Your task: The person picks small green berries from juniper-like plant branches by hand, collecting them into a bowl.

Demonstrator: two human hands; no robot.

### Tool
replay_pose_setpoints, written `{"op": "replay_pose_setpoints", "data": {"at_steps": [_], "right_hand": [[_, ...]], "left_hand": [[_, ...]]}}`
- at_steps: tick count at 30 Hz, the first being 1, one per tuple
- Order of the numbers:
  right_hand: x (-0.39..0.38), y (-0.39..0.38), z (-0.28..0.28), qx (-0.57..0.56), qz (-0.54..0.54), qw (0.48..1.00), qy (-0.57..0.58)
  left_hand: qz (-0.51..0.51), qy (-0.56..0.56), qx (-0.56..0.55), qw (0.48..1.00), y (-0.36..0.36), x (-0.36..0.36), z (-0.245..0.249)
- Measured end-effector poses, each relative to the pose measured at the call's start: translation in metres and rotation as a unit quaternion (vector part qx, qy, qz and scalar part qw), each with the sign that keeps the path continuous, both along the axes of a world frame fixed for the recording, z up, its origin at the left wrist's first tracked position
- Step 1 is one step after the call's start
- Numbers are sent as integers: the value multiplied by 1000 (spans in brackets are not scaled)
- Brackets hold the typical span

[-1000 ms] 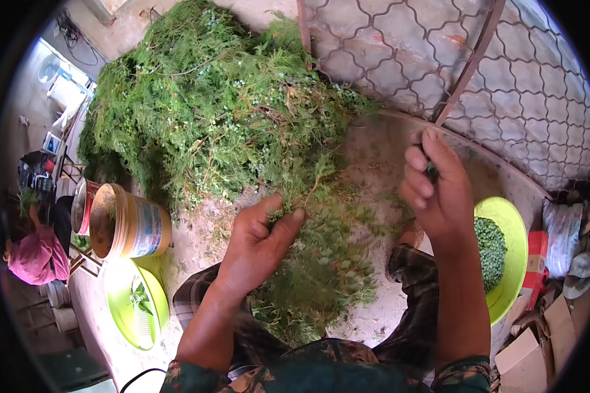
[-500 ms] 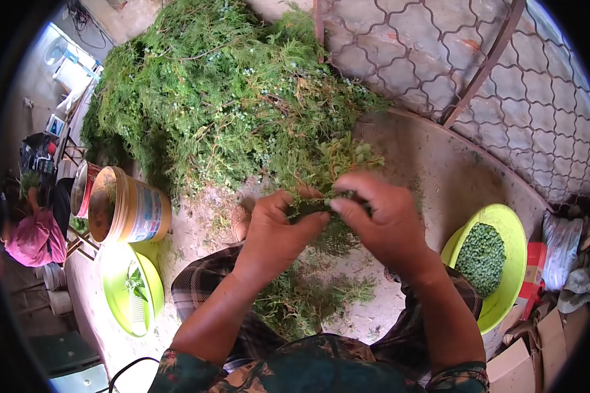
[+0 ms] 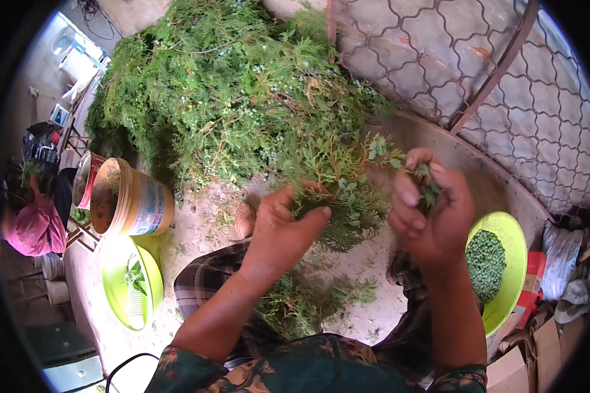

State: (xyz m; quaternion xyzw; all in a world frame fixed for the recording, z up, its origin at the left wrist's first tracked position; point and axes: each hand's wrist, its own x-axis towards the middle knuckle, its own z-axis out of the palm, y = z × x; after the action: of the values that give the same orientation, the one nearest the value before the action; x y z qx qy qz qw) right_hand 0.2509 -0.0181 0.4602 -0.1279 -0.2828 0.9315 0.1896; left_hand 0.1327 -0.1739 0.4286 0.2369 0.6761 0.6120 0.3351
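Note:
My left hand (image 3: 283,226) is closed around a leafy conifer branch (image 3: 347,203), whose flat green sprays and pale green cones spread out to its right. My right hand (image 3: 439,213) is turned palm up, fingers curled around a few small green cones (image 3: 429,190). It is apart from my left hand, just right of the branch tip. Beyond both hands rises a big heap of cut conifer branches (image 3: 223,105). To the right, a lime-green basin (image 3: 512,288) holds many picked green cones (image 3: 485,265).
At left stand a yellow bucket (image 3: 128,196) and a second lime-green basin (image 3: 154,281) with a leafy sprig inside. A wire mesh panel (image 3: 439,59) leans at upper right. Cardboard (image 3: 547,340) lies at lower right. Another person in pink (image 3: 39,229) sits far left.
My right hand has drawn away from the branch to the right and turned palm up, with green cones in its fingers. My left hand has stayed on the branch.

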Motion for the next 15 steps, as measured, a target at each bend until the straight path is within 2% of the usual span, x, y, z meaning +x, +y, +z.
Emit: {"op": "replay_pose_setpoints", "data": {"at_steps": [1, 3, 4, 5, 7, 9, 11, 13, 14, 15], "right_hand": [[1, -4, 2, 16, -14, 1000, -20], [1, -8, -6, 52, 13, 998, -15], [1, -12, -7, 132, 26, 990, -50], [0, -15, -7, 210, 39, 973, -85], [-4, -19, -5, 234, 35, 965, -109], [-8, -22, -7, 438, -21, 887, -146], [-9, -22, -11, 458, -6, 874, -162], [-12, -22, -27, 614, -48, 780, -111], [-10, -22, -24, 583, 7, 804, -115], [-9, -22, -24, 582, 7, 805, -117]], "left_hand": [[4, 2, 0, 1000, 2, 1, -2], [-18, 125, 62, 990, 6, 2, -14], [-18, 188, 54, 981, 6, 2, -20], [-17, 186, 55, 981, 5, 4, -22], [-27, 232, -40, 971, 4, 10, -19], [-42, 272, -49, 960, 3, 14, -18], [-56, 312, -59, 947, 3, 16, -16], [-57, 357, -26, 932, 5, 20, -11], [-58, 356, -27, 932, 5, 20, -14], [-67, 374, -45, 924, 4, 19, -18]]}}
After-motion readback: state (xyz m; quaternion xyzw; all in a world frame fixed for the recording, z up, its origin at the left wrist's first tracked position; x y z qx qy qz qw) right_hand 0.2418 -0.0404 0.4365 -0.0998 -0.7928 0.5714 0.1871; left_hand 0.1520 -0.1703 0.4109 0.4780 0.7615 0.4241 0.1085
